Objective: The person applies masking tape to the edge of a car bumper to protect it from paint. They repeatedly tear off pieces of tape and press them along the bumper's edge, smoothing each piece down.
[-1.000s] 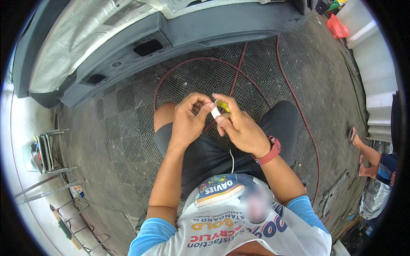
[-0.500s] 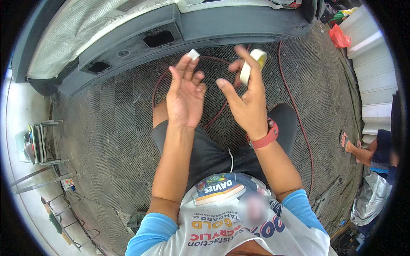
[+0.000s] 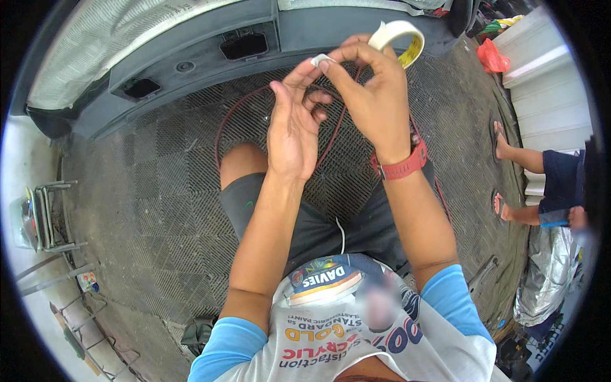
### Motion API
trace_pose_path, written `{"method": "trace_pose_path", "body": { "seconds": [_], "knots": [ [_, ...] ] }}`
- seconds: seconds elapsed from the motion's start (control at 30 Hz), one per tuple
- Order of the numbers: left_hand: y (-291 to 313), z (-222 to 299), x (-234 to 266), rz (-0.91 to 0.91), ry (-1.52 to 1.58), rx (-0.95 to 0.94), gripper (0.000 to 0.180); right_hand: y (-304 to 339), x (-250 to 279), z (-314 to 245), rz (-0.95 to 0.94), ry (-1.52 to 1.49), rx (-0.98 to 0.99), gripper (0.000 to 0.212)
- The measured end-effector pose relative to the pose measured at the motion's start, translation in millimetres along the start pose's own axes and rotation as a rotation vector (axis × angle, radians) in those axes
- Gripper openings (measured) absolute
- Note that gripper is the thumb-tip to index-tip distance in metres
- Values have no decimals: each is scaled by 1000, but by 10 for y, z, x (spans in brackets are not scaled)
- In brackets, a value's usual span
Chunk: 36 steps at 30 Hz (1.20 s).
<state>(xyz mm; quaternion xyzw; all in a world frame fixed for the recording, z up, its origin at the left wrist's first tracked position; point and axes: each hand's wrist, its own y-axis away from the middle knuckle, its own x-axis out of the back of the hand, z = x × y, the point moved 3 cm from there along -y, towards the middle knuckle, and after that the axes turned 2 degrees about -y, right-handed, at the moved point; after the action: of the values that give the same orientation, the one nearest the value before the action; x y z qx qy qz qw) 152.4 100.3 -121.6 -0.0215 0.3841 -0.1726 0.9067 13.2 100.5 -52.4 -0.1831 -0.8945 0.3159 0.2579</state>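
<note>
My left hand (image 3: 296, 127) is raised palm up, its fingers stretched and apart. A small white piece of tape (image 3: 320, 60) sits at its fingertips. My right hand (image 3: 377, 95) meets it there, thumb and forefinger closed at that piece. A roll of cream masking tape (image 3: 396, 32), yellowish on its inner side, is held at the back of the right hand's fingers. Whether the small piece is stuck to the left fingertip or only pinched, I cannot tell. A red watch (image 3: 402, 164) is strapped round my right wrist.
Ahead curves a large grey panel (image 3: 191, 51) with square openings, papered above. A red hose (image 3: 219, 137) loops over the ribbed black mat (image 3: 172, 184). Someone's sandalled foot (image 3: 499, 207) is at the right, near silver sheeting (image 3: 541, 280). Folded metal chairs (image 3: 48, 216) stand at the left.
My right hand has come left and up to meet the left fingertips, closing thumb and forefinger at the tape piece. The roll has swung upward. The person at right has shifted.
</note>
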Motion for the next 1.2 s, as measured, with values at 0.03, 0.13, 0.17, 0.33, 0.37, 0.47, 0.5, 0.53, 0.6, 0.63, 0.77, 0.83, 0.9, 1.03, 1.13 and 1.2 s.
{"method": "trace_pose_path", "body": {
  "seconds": [0.03,0.13,0.17,0.33,0.37,0.47,0.5,0.53,0.6,0.63,0.77,0.83,0.9,1.03,1.13,1.2],
  "knots": [
    [-29,13,-16,44,-48,18,71,-75,2,-18,42,77,64,14],
    [-108,15,-1,137,-138,65,73,-291,-36,-5,115,337,293,15],
    [-149,30,20,103,-146,53,72,-372,-58,-52,108,295,271,13],
    [-323,181,-71,9,-131,10,62,-634,-296,-13,75,342,325,7],
    [-369,195,-78,-4,-114,2,61,-659,-330,23,71,343,343,7],
    [-482,215,-32,-62,-105,9,60,-698,-433,70,57,349,366,6],
    [-548,192,48,-190,60,6,64,-712,-451,79,56,336,358,6],
    [-607,171,202,-312,220,-2,69,-727,-494,74,54,315,353,6],
    [-574,228,-168,147,35,84,62,-723,-466,115,68,308,351,7],
    [-582,217,-126,119,33,84,63,-735,-483,105,58,305,352,7],
    [-629,201,32,43,1,81,65,-773,-529,104,39,308,361,8],
    [-642,212,50,35,-29,82,65,-772,-548,105,42,311,364,8],
    [-656,232,71,37,-59,85,65,-766,-579,99,45,307,363,8],
    [-701,231,-21,34,-96,93,64,-790,-512,125,52,298,379,8],
    [-711,251,-8,23,-110,95,65,-791,-535,128,53,281,381,8],
    [-716,255,0,12,-119,92,65,-800,-544,140,53,288,391,8]
  ]
}}
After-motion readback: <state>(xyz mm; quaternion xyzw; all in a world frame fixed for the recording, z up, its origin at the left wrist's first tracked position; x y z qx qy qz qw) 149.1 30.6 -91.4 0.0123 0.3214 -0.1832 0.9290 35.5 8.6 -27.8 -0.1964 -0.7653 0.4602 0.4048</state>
